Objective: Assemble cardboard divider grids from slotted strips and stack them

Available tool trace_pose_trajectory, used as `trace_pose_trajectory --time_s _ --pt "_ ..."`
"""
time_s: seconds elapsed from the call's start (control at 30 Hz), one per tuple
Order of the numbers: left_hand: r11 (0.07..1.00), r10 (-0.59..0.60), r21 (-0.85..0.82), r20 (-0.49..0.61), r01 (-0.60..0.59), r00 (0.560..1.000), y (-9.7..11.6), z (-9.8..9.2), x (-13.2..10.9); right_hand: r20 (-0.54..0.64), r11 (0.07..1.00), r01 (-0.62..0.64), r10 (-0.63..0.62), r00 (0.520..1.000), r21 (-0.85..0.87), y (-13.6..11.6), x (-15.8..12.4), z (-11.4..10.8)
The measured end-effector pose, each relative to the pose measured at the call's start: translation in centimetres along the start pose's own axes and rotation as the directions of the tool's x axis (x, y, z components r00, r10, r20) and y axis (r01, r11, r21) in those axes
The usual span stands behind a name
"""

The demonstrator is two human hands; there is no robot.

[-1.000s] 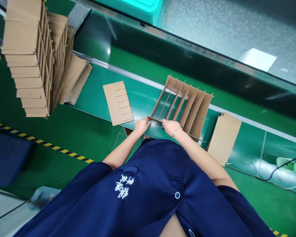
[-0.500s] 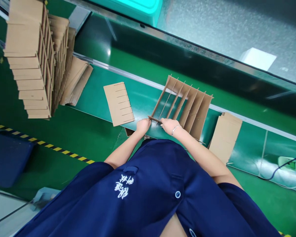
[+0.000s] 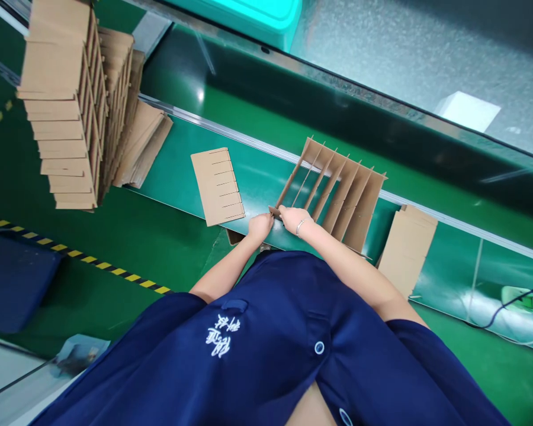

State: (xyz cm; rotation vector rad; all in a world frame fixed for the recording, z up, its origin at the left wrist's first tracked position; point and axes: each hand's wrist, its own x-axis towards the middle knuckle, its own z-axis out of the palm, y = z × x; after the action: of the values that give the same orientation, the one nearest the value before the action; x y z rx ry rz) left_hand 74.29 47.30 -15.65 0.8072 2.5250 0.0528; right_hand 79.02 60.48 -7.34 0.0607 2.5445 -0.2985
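Observation:
A cardboard divider grid (image 3: 353, 201) of several parallel strips stands on the green bench in front of me. At its near left corner, my left hand (image 3: 261, 226) is closed on the end of a cardboard strip (image 3: 274, 210). My right hand (image 3: 293, 219), with a bracelet at the wrist, is closed on the same strip just to the right, its forearm covering the grid's near side. To the left of the grid lies a flat slotted cardboard sheet (image 3: 218, 187), touched by neither hand.
Assembled cardboard dividers (image 3: 57, 71) are piled high at the left, beside leaning flat sheets (image 3: 142, 145). More cardboard strips (image 3: 408, 245) lie right of the grid. A teal bin (image 3: 266, 21) and a white block (image 3: 471, 111) sit beyond the bench. A cable (image 3: 497, 313) crosses the right end.
My right hand has slid left along the near strip, closer to my left hand. My left hand keeps its place at the corner. The whole view has shifted slightly.

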Motion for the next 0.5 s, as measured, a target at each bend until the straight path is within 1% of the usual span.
trace_pose_trajectory --time_s 0.2,0.37,0.43,0.5 --pt "1.0 0.01 -0.029 -0.025 -0.011 1.0 0.2 0.2 0.0 -0.003 0.999 -0.034 0.034 0.999 -0.017 0.3 -0.4 0.3" --pt "0.999 0.014 -0.051 -0.033 -0.016 0.999 0.3 0.4 0.3 0.014 1.0 -0.017 0.017 1.0 -0.008 -0.7 1.0 0.4" --pt "0.998 0.02 -0.06 -0.027 -0.022 0.999 0.2 0.3 0.1 -0.013 1.0 -0.013 0.013 1.0 0.026 -0.9 1.0 0.3" --pt "0.996 0.037 -0.08 -0.022 -0.038 0.999 -0.3 0.1 -0.4 -0.094 0.995 0.034 -0.025 0.995 0.097 0.1 -0.5 0.2"
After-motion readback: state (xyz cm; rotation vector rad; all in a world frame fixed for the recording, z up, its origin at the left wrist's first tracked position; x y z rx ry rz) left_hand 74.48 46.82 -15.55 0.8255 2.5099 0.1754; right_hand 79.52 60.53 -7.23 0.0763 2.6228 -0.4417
